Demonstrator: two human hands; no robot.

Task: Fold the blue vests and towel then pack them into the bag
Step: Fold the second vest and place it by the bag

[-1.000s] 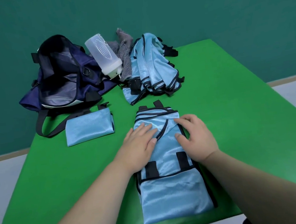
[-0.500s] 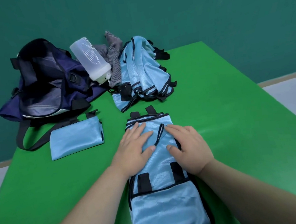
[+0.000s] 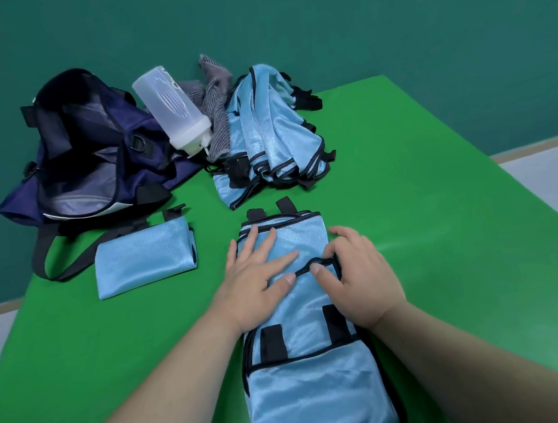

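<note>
A light blue vest (image 3: 317, 379) with black trim lies lengthwise in front of me, folded into a narrow strip. My left hand (image 3: 259, 279) presses flat on its upper half. My right hand (image 3: 358, 272) pinches the black-trimmed edge of the vest beside it. A folded blue vest (image 3: 143, 261) lies to the left. A heap of unfolded blue vests (image 3: 271, 136) sits at the back, with a grey towel (image 3: 215, 114) against it. The open navy bag (image 3: 92, 155) stands at the back left.
A translucent plastic bottle (image 3: 172, 109) leans on the bag beside the towel. The bag's black strap (image 3: 66, 264) loops onto the green table (image 3: 443, 211). The table's right edge drops to a pale floor; a teal wall stands behind.
My right hand went from lying flat on the vest to pinching its black-trimmed edge. My left hand stayed pressed on the vest. The camera view shifted slightly.
</note>
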